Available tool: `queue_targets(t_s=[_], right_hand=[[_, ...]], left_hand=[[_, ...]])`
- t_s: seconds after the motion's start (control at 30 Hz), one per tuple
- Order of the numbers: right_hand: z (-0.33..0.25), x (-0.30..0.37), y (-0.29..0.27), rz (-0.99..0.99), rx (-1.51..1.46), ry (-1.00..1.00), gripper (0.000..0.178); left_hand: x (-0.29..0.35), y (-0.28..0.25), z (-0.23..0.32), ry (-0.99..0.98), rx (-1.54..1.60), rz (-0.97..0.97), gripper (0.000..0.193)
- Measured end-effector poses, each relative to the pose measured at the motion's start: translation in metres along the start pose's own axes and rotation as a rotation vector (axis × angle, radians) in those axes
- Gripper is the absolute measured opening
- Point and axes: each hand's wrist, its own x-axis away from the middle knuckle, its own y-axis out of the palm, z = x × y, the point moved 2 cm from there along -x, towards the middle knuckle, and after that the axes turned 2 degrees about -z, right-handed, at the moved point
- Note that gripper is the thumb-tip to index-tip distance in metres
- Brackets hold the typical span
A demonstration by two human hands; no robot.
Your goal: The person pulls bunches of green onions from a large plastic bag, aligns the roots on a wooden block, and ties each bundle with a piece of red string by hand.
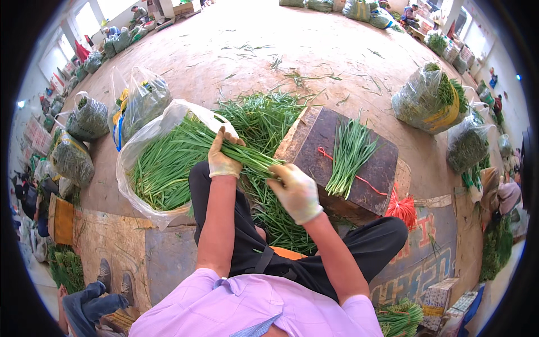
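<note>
My gloved left hand [224, 160] is wrapped round a bunch of green garlic chives [255, 157], held slanting in front of my knees. At the bunch's pale stem ends, my gloved right hand [296, 194] has its fingers closed on the stems. The leafy end reaches back over an open clear plastic bag [124, 160] full of loose garlic chives [160, 174]. To the right, a smaller chive bunch [351, 160] lies on a dark flat-topped block [314, 140]. A red string [368, 184] runs under that bunch.
A heap of green leaves [261, 115] covers the floor between bag and block, continuing between my legs. Red strings [401, 209] hang at the block's near right corner. Filled bags [432, 98] stand to the right, others [146, 101] to the left. Another person's legs [92, 303] show lower left.
</note>
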Motion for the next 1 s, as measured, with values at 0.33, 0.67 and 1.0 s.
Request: queue_targets(t_s=[0.33,0.67,1.0], right_hand=[[0.033,-0.022,0.014,0.003,-0.68,0.223,0.013],[0.074,0.002,-0.026,-0.17,-0.072,0.258,0.059],[0.105,-0.035,-0.02,0.198,0.064,0.141,0.045]], left_hand=[[0.011,0.004,-0.013,-0.086,-0.151,0.086,0.022],[-0.001,0.0,-0.014,-0.02,-0.144,0.231,0.016],[0.032,0.102,-0.144,0.228,-1.094,-0.475,0.026]])
